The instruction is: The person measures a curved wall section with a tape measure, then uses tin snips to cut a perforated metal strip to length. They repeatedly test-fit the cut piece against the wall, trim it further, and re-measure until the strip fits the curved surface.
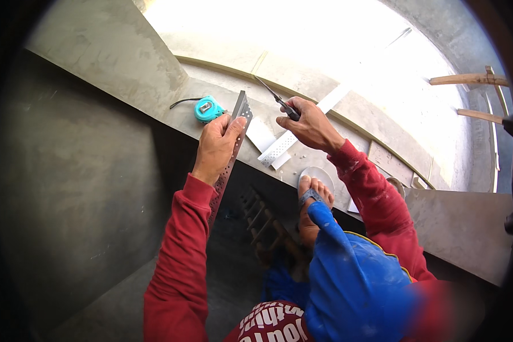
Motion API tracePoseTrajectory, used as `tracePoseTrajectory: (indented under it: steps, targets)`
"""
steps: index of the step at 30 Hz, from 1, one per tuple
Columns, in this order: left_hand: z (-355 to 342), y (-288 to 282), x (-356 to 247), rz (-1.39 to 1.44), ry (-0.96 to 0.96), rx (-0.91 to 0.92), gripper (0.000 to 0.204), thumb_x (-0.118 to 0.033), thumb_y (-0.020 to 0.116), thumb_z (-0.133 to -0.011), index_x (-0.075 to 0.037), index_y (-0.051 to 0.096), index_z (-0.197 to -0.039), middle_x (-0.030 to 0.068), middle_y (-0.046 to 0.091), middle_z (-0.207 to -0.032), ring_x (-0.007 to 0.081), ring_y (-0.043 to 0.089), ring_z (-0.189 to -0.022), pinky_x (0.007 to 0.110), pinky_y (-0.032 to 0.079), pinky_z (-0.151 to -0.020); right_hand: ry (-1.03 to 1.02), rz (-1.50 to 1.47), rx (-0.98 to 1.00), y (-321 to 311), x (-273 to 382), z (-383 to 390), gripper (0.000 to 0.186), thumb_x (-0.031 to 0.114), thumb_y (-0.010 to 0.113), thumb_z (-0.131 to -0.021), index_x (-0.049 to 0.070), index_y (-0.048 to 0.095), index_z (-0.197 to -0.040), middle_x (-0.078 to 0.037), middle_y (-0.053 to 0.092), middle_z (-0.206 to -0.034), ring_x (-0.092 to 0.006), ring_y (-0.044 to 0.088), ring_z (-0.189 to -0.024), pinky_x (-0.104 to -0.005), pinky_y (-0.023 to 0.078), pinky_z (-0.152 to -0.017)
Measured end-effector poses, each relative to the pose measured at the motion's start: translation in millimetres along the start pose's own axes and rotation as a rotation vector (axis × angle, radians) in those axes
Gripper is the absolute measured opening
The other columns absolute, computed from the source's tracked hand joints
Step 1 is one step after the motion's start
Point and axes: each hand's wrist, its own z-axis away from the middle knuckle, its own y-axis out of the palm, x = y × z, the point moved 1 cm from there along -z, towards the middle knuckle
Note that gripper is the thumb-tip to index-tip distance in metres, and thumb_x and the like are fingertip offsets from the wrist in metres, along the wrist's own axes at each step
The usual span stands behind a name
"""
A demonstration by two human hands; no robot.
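Observation:
My left hand (pixel 215 145) grips a long perforated metal angle strip (pixel 243 107), which slants down along my left forearm. Just left of its upper end lies a teal tape measure (pixel 207 107) with a black strap. My right hand (pixel 309 126) is closed round the black grip of snips (pixel 278 97), their dark blades pointing up and left, apart from the strip. Below them, a white perforated strip (pixel 276 151) and white offcuts rest on the concrete ledge.
My sandalled foot (pixel 312 192) stands on the ledge (pixel 194 91). Below its edge are a dark drop and a wooden ladder (pixel 259 222). A long trim (pixel 359 125) runs behind. Wooden battens (pixel 461 80) jut out at the right; concrete walls (pixel 80 148) surround the spot.

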Motion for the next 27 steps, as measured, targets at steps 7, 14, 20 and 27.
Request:
tracePoseTrajectory:
  steps: [7, 14, 20, 27]
  targets:
    - [13, -10, 7, 0.294, -0.068, 0.137, 0.029, -0.037, 0.064, -0.104, -0.012, 0.065, -0.09, -0.01, 0.049, -0.065, -0.0009, 0.042, -0.051, 0.019, 0.032, -0.043, 0.089, -0.169, 0.025, -1, -14, 24, 0.066, 0.049, 0.071, -0.088, -0.005, 0.058, -0.123, -0.014, 0.062, -0.096, -0.0235, 0.058, -0.087, -0.0369, 0.048, -0.078]
    - [21, -4, 11, 0.078, 0.129, -0.01, 0.042, -0.032, 0.068, -0.102, -0.008, 0.052, -0.073, -0.0077, 0.046, -0.063, 0.0005, 0.038, -0.058, 0.022, 0.03, -0.049, 0.097, -0.028, -0.009, 6, -22, 44, 0.069, 0.051, 0.073, -0.086, -0.003, 0.058, -0.126, -0.026, 0.068, -0.111, -0.0357, 0.067, -0.103, -0.0425, 0.052, -0.091]
    - [28, -14, 19, 0.006, 0.085, 0.02, 0.031, -0.035, 0.065, -0.104, -0.007, 0.068, -0.09, -0.0115, 0.049, -0.072, -0.0014, 0.037, -0.066, 0.02, 0.029, -0.056, 0.083, 0.067, 0.038, 2, -32, 38, 0.065, 0.048, 0.076, -0.083, 0.0, 0.06, -0.123, -0.023, 0.069, -0.107, -0.0368, 0.068, -0.098, -0.044, 0.052, -0.089]
    - [39, -18, 24, 0.337, -0.129, 0.084, 0.038, -0.04, 0.07, -0.099, -0.01, 0.059, -0.077, -0.0069, 0.051, -0.065, -0.0002, 0.043, -0.055, 0.02, 0.034, -0.046, -0.057, 0.404, 0.083, 22, -40, -30, 0.066, 0.055, 0.077, -0.075, 0.005, 0.065, -0.116, -0.019, 0.069, -0.105, -0.0334, 0.066, -0.1, -0.0464, 0.05, -0.082]
